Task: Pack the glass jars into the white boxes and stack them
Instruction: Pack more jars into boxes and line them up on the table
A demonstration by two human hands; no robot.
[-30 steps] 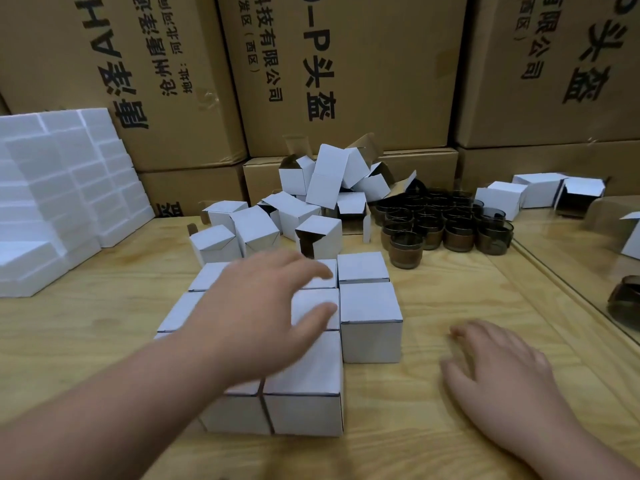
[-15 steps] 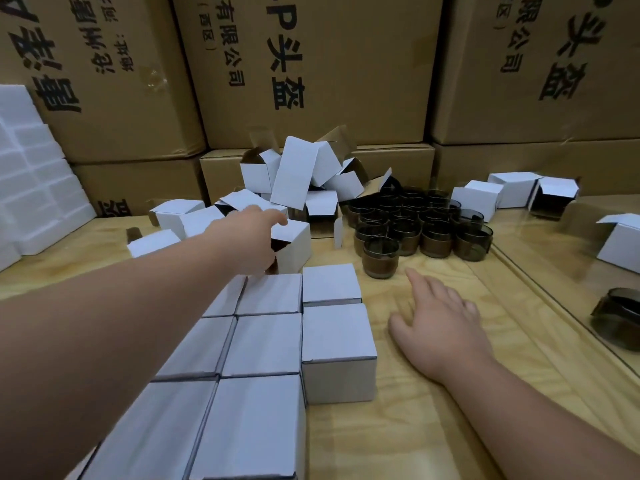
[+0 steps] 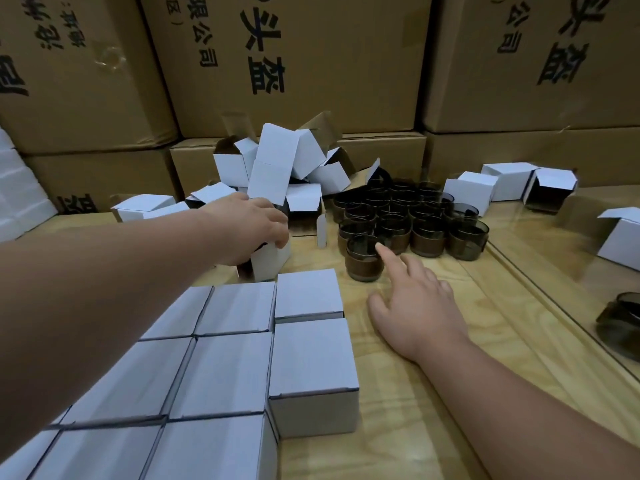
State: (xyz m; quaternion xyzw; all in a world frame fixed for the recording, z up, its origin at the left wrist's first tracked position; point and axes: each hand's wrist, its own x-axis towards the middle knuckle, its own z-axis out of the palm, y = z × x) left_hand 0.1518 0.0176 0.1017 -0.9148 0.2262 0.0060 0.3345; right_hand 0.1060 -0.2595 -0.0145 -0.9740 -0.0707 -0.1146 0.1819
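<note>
Left hand [image 3: 256, 226] grasps open box [image 3: 273, 256] behind packed stack [image 3: 304, 358] | right hand [image 3: 415, 306] released, forefinger at nearest jar [image 3: 363, 259] on desk [image 3: 433, 427] | risk: jar knocked into crowded cluster [image 3: 412, 220]; unsupported box tips.

My left hand [image 3: 249, 230] grips an open box [image 3: 270, 259]; the packed boxes [image 3: 239, 341] lie just before it, the loose box pile [image 3: 277, 168] behind it. The jar cluster [image 3: 408, 216] sits to its right, my right hand [image 3: 415, 306] near the nearest jar [image 3: 363, 261].
</note>
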